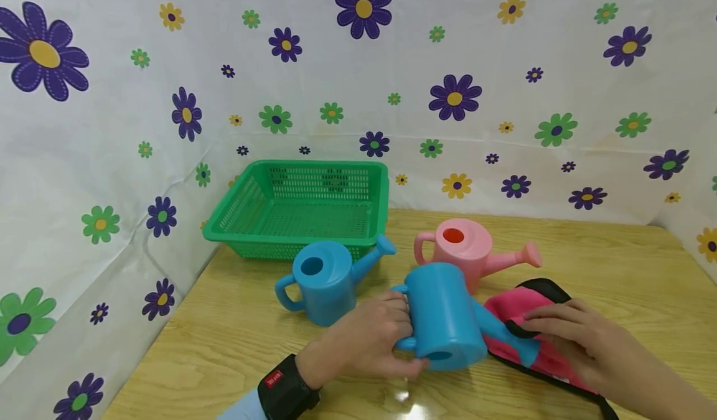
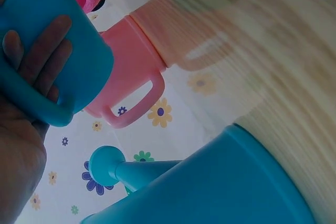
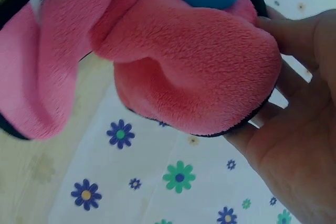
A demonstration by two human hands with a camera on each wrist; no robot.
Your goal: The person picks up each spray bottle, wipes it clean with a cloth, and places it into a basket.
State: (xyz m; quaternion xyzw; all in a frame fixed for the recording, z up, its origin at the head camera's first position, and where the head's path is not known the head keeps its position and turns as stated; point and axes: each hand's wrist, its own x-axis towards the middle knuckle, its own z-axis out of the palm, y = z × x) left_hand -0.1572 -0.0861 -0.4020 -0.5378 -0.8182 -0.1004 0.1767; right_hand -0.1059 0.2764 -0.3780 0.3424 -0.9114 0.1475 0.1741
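Two hands work together: the left hand (image 1: 372, 342) clasps the tipped blue plastic watering can (image 1: 445, 317), just in front of the pink plastic watering can (image 1: 465, 246). The right hand (image 1: 582, 336) pinches the fluffy pink cloth (image 1: 523, 311). Best hold steady while wiping the spout.

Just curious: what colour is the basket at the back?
Green, seen best in the head view.

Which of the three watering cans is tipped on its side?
The blue can gripped by the left hand; the other blue can and pink can stand upright.
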